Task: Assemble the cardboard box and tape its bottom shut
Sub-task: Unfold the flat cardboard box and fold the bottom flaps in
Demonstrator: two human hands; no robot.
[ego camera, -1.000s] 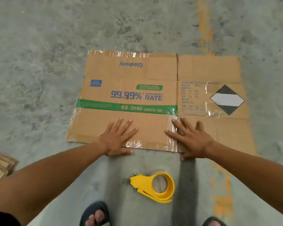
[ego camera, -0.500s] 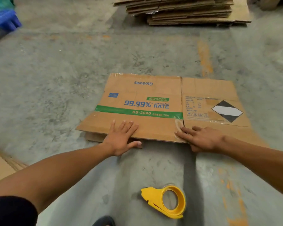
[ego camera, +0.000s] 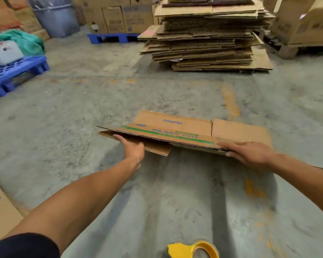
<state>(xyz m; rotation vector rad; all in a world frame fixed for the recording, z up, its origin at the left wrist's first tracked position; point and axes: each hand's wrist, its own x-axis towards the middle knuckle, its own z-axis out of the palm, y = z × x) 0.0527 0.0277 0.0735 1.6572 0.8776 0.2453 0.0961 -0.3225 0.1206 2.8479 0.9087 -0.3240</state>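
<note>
Box: flattened cardboard box (ego camera: 175,125), near edge raised off the concrete floor (ego camera: 82,108), far edge low.
Long axis: left to right, across both hands; printed face up, open edge toward the person.
Left hand (ego camera: 133,148): fingers tucked between the 2 layers.
Right hand (ego camera: 250,152): pressed flat on top, gripping near edge.
Nearer: both level, well apart.
Tape dispenser (ego camera: 192,249): on floor, behind hands.

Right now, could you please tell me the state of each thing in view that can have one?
Box: still collapsed, near edge lifted off the floor, layers just parting.
Left hand: fingers between the near flaps.
Right hand: gripping the near edge, fingers on top.
Tape dispenser: lying on the floor, untouched.
Cardboard stack: flattened, piled behind.
</note>
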